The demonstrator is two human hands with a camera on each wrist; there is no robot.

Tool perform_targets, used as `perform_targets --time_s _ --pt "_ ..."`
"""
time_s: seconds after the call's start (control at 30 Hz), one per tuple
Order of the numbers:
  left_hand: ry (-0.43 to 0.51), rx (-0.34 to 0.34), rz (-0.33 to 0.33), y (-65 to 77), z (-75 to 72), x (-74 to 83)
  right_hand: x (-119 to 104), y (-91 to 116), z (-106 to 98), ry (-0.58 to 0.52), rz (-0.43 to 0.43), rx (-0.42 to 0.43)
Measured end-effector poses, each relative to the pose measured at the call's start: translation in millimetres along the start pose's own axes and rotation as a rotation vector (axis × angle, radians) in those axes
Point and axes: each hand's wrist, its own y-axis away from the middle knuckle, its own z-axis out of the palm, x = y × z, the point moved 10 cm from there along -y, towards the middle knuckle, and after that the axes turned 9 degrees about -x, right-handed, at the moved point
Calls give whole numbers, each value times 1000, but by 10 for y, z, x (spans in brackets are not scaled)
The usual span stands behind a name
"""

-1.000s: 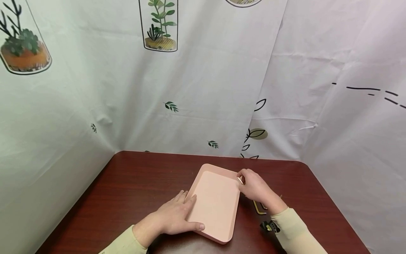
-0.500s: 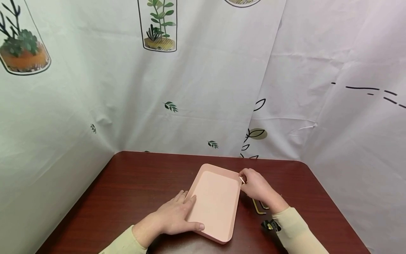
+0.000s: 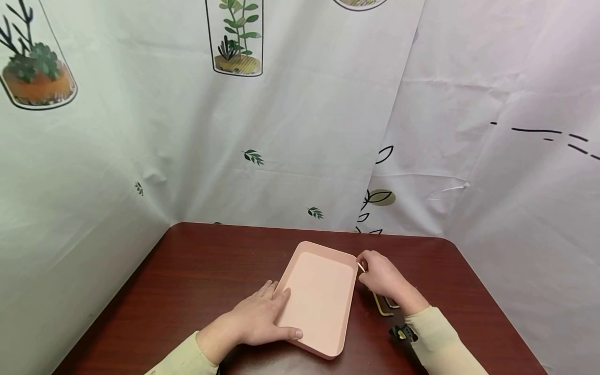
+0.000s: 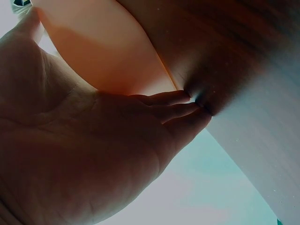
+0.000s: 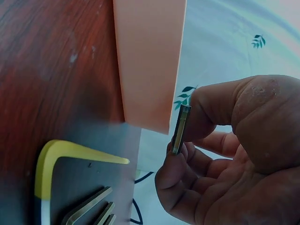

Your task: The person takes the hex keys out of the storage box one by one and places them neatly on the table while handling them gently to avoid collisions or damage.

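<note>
A pink rectangular tray (image 3: 319,304) lies at an angle on the dark red table. My left hand (image 3: 258,319) rests on its near left side, fingers extended along the outside and thumb over the near rim. The left wrist view shows the palm against the tray wall (image 4: 117,51). Just outside the tray's far right corner, my right hand (image 3: 383,275) pinches a small metal hex key (image 5: 181,130) between thumb and index finger; part of the key is hidden by the fingers. Beneath that hand, a yellow hex key (image 5: 46,173) lies on the table.
Several bare metal hex keys (image 5: 89,205) lie beside the yellow one, partly covered by the right forearm in the head view. A small black device (image 3: 403,333) sits at the right cuff. White printed cloth (image 3: 300,130) hangs behind and beside the table (image 3: 225,260).
My right hand has shifted slightly right, from over the tray's right rim to just outside it, still pinching the hex key. Left hand and tray stay in place.
</note>
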Motion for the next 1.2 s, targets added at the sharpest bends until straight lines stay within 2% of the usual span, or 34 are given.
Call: perform_targets --time_s 0.63,1.2 --pt "1 0 3 0 -5 5 200 47 -43 27 38 8" --pt "-1 0 6 0 15 -2 294 44 -65 40 41 0"
